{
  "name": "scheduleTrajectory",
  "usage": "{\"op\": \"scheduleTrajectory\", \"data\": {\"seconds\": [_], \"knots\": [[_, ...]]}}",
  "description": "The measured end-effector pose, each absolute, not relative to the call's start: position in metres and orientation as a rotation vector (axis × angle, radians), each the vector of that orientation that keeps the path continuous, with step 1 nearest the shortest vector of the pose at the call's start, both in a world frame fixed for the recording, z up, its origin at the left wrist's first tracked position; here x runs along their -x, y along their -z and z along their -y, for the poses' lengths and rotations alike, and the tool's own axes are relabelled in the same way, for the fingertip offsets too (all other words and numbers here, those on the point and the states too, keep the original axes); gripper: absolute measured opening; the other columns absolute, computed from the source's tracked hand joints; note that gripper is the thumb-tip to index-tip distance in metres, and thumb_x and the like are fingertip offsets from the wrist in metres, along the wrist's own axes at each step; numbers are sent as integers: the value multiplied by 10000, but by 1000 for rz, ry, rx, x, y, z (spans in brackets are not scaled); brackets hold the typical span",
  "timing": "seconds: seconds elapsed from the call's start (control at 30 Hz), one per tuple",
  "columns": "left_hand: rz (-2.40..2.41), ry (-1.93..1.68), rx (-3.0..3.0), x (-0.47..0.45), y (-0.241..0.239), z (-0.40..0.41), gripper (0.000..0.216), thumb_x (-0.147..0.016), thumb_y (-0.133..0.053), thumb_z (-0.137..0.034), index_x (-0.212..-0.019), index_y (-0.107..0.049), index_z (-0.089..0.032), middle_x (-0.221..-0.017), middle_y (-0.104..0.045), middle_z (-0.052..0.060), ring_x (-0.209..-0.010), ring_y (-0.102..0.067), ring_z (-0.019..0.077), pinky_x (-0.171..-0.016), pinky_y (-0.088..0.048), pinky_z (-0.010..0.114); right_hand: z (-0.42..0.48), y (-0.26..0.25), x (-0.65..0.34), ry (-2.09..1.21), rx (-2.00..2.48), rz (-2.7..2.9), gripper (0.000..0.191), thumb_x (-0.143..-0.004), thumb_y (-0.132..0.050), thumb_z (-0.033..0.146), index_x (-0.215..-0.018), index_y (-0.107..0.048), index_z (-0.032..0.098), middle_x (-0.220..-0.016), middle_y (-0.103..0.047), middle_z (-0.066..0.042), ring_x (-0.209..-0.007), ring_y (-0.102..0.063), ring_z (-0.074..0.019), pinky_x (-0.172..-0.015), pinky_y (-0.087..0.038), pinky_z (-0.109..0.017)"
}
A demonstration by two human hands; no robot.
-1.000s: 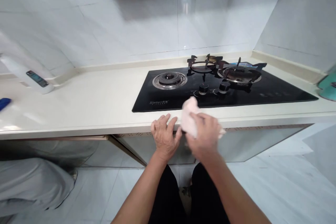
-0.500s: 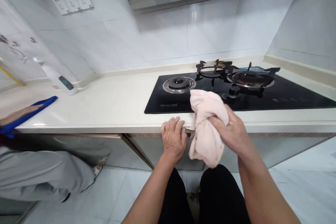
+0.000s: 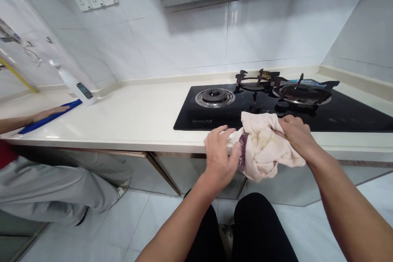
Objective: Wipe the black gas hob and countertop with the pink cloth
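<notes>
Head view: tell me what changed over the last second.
The left hand left the counter edge and moved right to the pale pink cloth. The right hand now holds that cloth opened out, showing stains and a purple edge. The gas hob stayed as it was, and a co-worker's hand stayed on the blue cloth.

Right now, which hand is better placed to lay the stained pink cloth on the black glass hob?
Probably the right hand: it grips the stained pink cloth, its fingers over the black glass hob's front edge, while the left hand sits open, further back.
</notes>
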State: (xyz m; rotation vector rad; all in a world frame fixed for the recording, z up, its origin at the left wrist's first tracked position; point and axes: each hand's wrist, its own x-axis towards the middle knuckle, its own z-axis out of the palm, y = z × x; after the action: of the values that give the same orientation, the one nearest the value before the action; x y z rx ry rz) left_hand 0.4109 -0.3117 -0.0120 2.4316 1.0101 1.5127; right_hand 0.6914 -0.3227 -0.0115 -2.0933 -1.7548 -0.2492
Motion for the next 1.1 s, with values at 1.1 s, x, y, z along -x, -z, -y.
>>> {"op": "scheduleTrajectory", "data": {"seconds": [1.1], "knots": [[-1042,-725,-3195,-440,-1,300,482,-819,-821,-486,-1189,-669,-217,-1330,-609,129,-1269,-498,369,-1032,-416,515,333,19,-664,445,2009,1708,613,-1023,-275,601,-1324,-672,244,-1561,-456,-165,-1481,-359,-381,-1162,-306,-653]]}}
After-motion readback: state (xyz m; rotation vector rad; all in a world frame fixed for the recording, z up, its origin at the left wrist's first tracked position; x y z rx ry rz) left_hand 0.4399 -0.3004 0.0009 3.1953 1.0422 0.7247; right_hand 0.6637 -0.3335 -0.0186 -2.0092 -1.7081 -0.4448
